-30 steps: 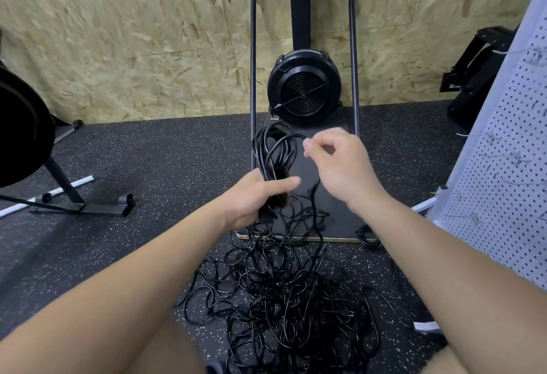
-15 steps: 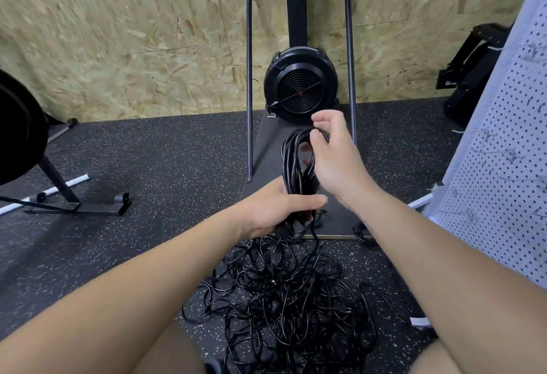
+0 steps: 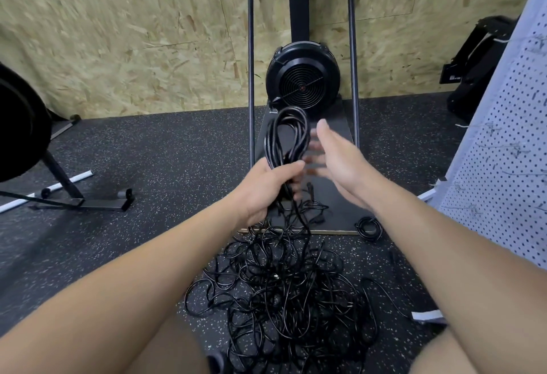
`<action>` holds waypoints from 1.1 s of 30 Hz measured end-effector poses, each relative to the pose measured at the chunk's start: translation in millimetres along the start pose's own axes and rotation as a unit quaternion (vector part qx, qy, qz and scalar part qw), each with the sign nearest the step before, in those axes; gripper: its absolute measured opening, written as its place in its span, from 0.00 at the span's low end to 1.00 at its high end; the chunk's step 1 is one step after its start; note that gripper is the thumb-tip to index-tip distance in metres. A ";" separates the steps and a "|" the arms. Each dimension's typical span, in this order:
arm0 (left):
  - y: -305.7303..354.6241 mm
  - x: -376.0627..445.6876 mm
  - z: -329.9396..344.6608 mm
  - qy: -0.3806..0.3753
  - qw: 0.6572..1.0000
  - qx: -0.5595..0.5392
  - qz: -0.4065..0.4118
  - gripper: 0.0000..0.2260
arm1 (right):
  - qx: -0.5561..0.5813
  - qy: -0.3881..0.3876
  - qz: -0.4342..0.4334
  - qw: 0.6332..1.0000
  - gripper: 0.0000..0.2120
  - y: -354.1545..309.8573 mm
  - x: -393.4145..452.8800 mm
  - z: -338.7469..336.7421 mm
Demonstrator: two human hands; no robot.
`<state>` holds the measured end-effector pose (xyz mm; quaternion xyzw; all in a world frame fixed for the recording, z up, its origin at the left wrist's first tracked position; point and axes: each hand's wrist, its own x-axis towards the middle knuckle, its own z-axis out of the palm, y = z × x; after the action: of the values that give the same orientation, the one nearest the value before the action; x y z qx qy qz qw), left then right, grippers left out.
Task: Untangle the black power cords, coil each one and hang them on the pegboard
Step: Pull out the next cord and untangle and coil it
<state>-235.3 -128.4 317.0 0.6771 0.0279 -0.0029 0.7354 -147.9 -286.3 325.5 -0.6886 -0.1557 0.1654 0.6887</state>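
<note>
My left hand (image 3: pixel 268 185) grips a coiled black power cord (image 3: pixel 285 135) at its lower end, and the loops stand upright above my fist. Its loose end trails down into a big tangle of black cords (image 3: pixel 284 296) on the floor in front of me. My right hand (image 3: pixel 334 160) hovers just right of the coil with its fingers straight and blurred, holding nothing. The white pegboard (image 3: pixel 509 148) with metal hooks leans at the right edge.
A black fan machine (image 3: pixel 302 77) in a metal frame stands on a dark board straight ahead, against the chipboard wall. A small coiled cord (image 3: pixel 368 227) lies beside the board. A black stand (image 3: pixel 77 202) sits at left, a black case (image 3: pixel 482 56) at far right.
My right hand has come off the top of the coil and opened beside it. My left hand keeps its grip, with the coil now standing higher.
</note>
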 end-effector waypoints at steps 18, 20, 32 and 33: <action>22.7 18.4 -54.9 0.203 0.975 -0.088 0.027 0.12 | -0.184 -0.180 0.176 0.950 0.09 0.8 -11.2 -5.0; 25.3 17.9 -56.9 0.205 0.976 -0.074 0.023 0.13 | -0.203 -0.152 0.140 0.957 0.09 -9.7 -12.3 -10.1; 33.4 25.8 -46.7 0.141 0.984 -0.108 0.001 0.06 | -0.046 -0.114 -0.141 0.982 0.07 -64.5 -31.1 -10.7; 33.6 23.4 -41.8 0.117 0.989 -0.087 -0.004 0.08 | -0.056 -0.077 -0.150 0.984 0.08 -63.1 -27.5 -11.3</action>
<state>-212.1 -83.1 346.0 0.6060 0.1166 0.0760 0.7832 -166.7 -308.5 388.9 -0.6801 -0.3186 0.1037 0.6521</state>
